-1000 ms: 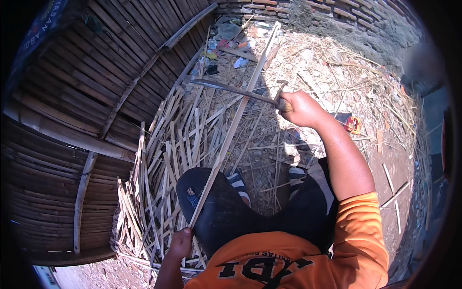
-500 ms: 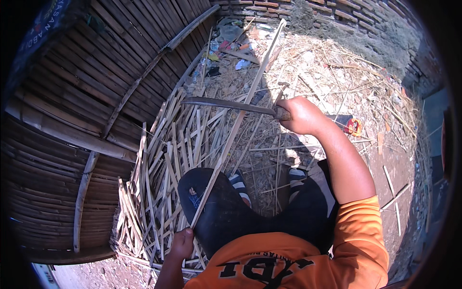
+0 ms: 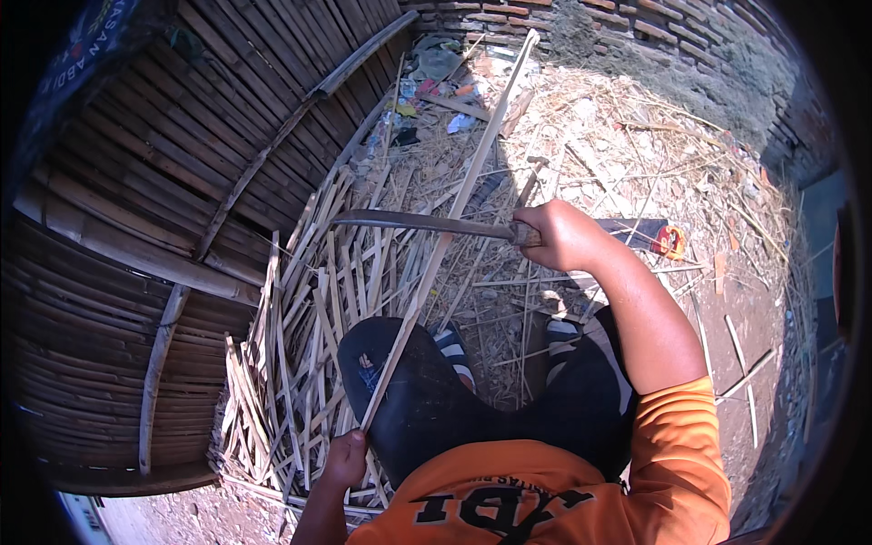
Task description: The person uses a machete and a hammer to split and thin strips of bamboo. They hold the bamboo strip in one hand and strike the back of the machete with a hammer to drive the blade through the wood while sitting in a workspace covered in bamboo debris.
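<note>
My right hand (image 3: 561, 238) is wrapped round the wooden handle of a machete (image 3: 422, 222). Its long dark blade points left and crosses a long pale bamboo strip (image 3: 472, 177), touching or just over it. Down at the lower left, my left hand (image 3: 345, 459) grips the near end of that strip, thumb on top. From there the strip slants up and away past my left knee, its far end near the brick wall. Most of the left hand's fingers are hidden under the strip.
Many split bamboo strips (image 3: 300, 363) lie heaped at my left, against a bamboo-slat wall (image 3: 118, 336). Straw and shavings (image 3: 627, 145) cover the ground ahead, up to a brick wall (image 3: 672, 27). A dark object with a red and yellow end (image 3: 668, 241) lies beyond my right forearm.
My right hand and the machete have moved slightly nearer and to the left, down along the strip. The strip's far end has risen a little; my left hand stays in place.
</note>
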Demonstrator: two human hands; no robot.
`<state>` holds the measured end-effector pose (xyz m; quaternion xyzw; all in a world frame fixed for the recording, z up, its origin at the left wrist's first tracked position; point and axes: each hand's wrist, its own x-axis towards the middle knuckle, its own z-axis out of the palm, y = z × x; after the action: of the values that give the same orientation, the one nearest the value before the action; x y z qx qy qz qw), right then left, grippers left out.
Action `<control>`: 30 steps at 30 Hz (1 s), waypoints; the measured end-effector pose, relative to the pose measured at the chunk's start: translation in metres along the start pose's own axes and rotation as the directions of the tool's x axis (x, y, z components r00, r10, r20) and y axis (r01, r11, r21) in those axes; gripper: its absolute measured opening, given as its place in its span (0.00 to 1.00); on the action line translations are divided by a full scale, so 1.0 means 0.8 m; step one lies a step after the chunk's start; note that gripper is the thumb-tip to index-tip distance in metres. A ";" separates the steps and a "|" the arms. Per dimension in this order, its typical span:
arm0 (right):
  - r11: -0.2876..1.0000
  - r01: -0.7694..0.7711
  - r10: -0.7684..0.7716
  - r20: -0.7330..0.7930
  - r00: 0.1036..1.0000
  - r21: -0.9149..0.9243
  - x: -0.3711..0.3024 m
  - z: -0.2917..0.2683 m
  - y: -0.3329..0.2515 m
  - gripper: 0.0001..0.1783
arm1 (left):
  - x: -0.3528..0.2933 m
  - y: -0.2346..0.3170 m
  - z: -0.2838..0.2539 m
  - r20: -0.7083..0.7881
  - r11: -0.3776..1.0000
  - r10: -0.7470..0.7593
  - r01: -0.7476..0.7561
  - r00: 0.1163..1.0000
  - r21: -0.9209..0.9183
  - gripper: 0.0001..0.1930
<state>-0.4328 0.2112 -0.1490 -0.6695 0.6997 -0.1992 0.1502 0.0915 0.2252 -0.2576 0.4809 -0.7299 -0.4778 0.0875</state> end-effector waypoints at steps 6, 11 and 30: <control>0.984 0.145 -0.131 0.130 0.983 -0.106 -0.006 0.001 -0.031 0.19 | -0.004 0.005 0.000 -0.022 0.998 0.010 -0.008 1.000 0.060 0.29; 0.988 -0.149 0.155 -0.185 0.970 0.044 0.014 -0.020 0.049 0.12 | -0.003 0.010 -0.003 0.001 0.998 -0.056 0.056 0.998 0.002 0.29; 0.963 0.229 -0.217 0.102 0.971 -0.138 -0.006 0.017 -0.028 0.17 | -0.004 0.002 0.002 -0.013 0.999 -0.027 0.027 1.000 -0.017 0.28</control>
<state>-0.4066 0.2146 -0.1508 -0.7613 0.6256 -0.1331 0.1064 0.0915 0.2289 -0.2558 0.4930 -0.7187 -0.4819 0.0901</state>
